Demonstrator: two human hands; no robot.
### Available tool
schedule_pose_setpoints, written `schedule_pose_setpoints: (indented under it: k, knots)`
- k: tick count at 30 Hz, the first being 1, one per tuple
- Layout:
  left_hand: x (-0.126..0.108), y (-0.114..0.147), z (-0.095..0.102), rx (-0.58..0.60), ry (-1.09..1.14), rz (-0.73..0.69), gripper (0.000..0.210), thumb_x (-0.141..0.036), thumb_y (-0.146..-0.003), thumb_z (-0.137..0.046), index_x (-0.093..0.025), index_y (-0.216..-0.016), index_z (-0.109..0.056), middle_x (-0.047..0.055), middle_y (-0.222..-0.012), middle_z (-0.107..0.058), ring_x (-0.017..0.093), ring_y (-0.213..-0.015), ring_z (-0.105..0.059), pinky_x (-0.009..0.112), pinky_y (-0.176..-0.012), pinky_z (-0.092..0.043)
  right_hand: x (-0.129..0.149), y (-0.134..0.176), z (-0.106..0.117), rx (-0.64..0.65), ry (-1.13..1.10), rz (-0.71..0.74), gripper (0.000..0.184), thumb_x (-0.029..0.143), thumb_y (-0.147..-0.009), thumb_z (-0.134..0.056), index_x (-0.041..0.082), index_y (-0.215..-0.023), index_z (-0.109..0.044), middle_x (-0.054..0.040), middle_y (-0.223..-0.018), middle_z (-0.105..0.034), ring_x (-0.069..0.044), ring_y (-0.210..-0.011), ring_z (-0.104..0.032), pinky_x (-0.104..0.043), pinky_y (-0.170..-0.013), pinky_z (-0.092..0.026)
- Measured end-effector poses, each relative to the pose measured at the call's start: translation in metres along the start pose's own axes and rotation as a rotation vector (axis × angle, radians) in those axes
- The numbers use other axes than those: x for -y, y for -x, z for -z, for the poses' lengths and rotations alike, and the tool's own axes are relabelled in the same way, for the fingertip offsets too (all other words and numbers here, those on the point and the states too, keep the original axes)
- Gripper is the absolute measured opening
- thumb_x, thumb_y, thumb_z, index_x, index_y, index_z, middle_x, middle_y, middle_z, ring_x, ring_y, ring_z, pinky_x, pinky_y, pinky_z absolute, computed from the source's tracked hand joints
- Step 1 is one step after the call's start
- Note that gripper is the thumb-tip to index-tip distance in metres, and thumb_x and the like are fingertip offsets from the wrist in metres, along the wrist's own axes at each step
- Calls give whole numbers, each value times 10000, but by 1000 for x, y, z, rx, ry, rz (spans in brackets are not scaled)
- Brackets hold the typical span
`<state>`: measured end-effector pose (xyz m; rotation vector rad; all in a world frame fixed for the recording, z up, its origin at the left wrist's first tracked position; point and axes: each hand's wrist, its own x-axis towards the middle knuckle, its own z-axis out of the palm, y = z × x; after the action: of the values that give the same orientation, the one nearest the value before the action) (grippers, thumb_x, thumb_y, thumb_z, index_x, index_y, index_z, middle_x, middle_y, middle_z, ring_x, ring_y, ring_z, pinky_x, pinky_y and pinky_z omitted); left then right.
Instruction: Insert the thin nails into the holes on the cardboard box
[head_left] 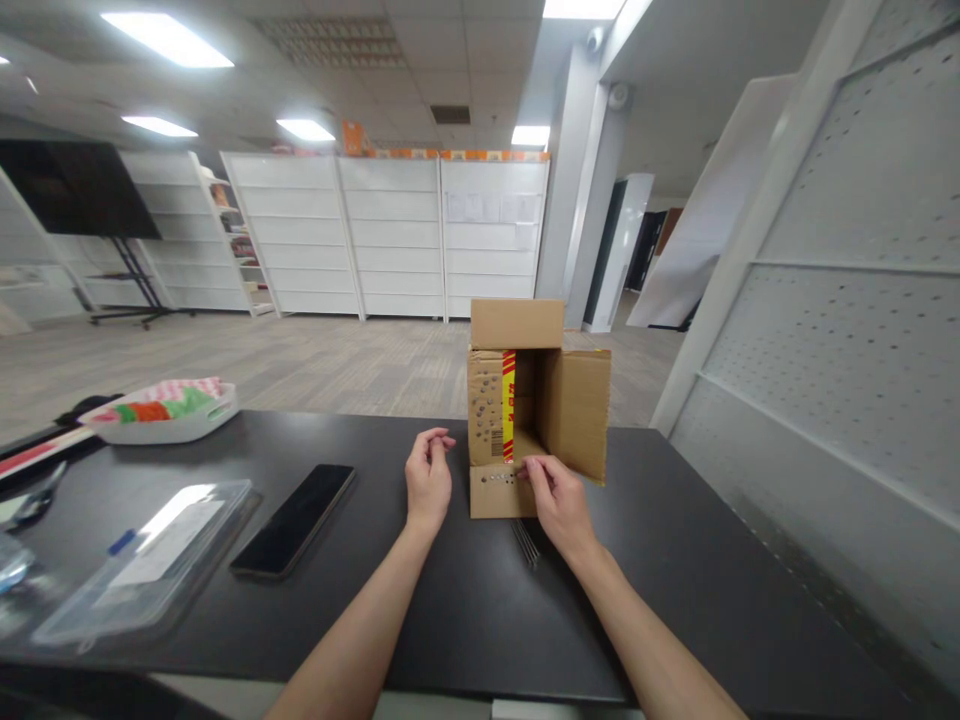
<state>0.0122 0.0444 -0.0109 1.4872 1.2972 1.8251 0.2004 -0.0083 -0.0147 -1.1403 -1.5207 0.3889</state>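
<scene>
An open cardboard box [541,400] stands at the middle of the table, its opening facing me. Its left flap [486,400] carries many small dark dots, a barcode and a strip of red and yellow tape. Small holes run along the bottom flap [491,492]. My right hand [559,500] is at that flap, thumb and forefinger pinched together on something too small to make out. Several thin metal rods [525,543] lie on the table just below the flap. Left of the box, my left hand [430,480] is loosely closed, with nothing visible in its fingers.
On the black table [465,630] a phone [296,520] lies to the left, near a clear plastic case [146,565] with a paper in it. Farther back is a white tray [161,428] with colourful cloth-like items. A perforated white panel [840,330] rises on the right.
</scene>
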Motion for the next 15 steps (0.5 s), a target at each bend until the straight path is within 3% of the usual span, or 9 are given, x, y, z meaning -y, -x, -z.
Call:
schedule_pose_setpoints:
  k: [15]
  knots:
    - [-1, -2, 0, -35, -36, -26, 249, -360, -888, -428, -183, -954, -589, 13, -725, -638, 144, -729, -605, 271, -761, -453, 7, 1, 0, 42, 127, 181, 250, 305, -947, -409, 195, -940, -634, -72, -888, -661, -190, -841, -611, -317, -777, -472]
